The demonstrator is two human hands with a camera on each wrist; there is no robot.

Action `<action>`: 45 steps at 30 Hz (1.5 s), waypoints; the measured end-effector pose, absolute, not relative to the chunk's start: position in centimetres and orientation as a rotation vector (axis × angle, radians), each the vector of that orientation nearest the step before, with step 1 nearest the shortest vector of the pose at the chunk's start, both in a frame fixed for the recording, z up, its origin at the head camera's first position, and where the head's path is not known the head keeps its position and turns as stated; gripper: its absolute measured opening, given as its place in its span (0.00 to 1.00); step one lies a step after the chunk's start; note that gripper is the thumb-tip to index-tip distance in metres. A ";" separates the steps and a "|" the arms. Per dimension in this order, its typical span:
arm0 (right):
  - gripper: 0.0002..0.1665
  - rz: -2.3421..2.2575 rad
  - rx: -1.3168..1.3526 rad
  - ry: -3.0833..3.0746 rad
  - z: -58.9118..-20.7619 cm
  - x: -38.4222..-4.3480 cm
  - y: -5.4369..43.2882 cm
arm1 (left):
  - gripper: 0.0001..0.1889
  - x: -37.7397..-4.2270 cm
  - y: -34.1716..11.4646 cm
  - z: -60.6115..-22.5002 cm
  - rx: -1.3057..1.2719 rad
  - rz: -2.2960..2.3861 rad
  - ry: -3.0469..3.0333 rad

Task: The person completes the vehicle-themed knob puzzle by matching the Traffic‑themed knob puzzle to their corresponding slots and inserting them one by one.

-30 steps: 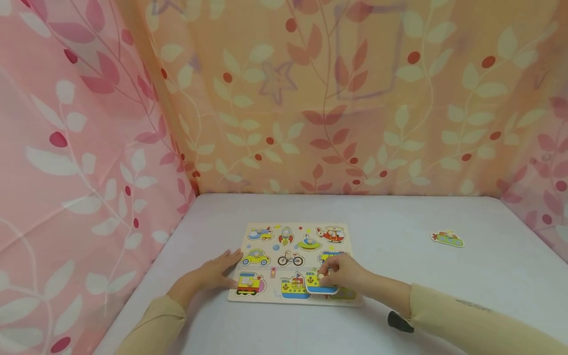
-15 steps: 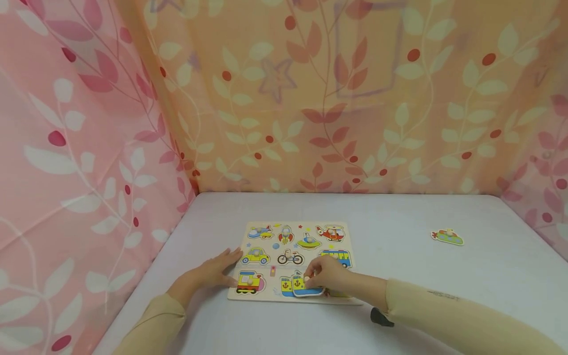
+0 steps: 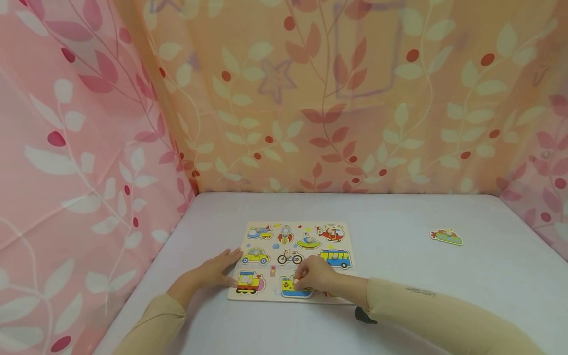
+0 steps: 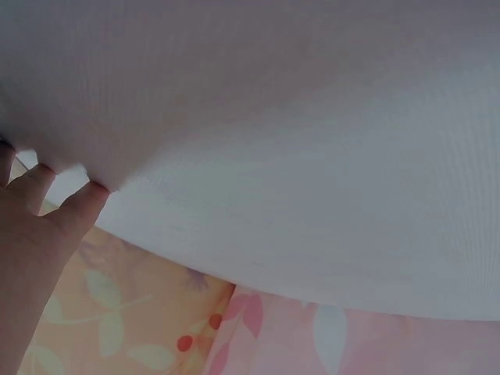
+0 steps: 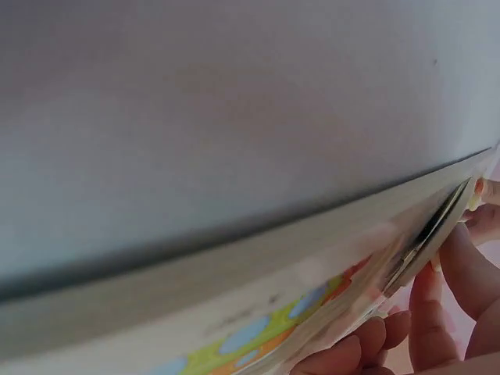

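A wooden peg puzzle board (image 3: 271, 286) with vehicle pictures lies on the white table. My right hand (image 3: 318, 275) pinches the knob of a yellow and blue ship piece (image 3: 289, 293) over the ship picture in the front row. In the right wrist view the ship piece (image 5: 426, 248) shows a dark gap under its edge, close over the board. My left hand (image 3: 215, 270) rests at the board's left edge, fingers straight; its fingertips touch the table in the left wrist view. The right hand hides part of the ship and the board's front right.
A green submarine piece (image 3: 448, 237) lies apart on the table (image 3: 390, 222) at the right. Train (image 3: 250, 283), car (image 3: 255, 256), bicycle (image 3: 290, 258) and bus (image 3: 339, 258) pieces with knobs sit on the board. Flowered curtains (image 3: 328, 148) stand around the table.
My right hand has moved left with the ship piece, from right of the ship picture to over it. The bus has come into view. My left hand has not moved.
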State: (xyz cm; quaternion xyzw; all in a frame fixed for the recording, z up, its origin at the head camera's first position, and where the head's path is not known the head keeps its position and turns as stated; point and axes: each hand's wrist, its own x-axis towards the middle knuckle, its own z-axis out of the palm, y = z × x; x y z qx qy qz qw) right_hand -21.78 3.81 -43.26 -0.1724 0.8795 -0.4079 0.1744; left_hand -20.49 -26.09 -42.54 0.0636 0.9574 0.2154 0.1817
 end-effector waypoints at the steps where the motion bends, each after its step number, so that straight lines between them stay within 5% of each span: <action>1: 0.08 -1.148 -0.488 2.493 -43.3 -21.9 3.7 | 0.46 -20.5 -26.1 -42.6 0.179 0.605 2.703; 15: 0.07 -1.220 -0.393 2.402 -43.2 -22.8 4.8 | 0.46 -20.6 -26.4 -42.8 0.168 0.614 2.697; 45: 0.24 -1.289 -0.167 2.588 -40.0 -24.4 23.1 | 0.46 -20.5 -26.3 -42.7 0.188 0.603 2.702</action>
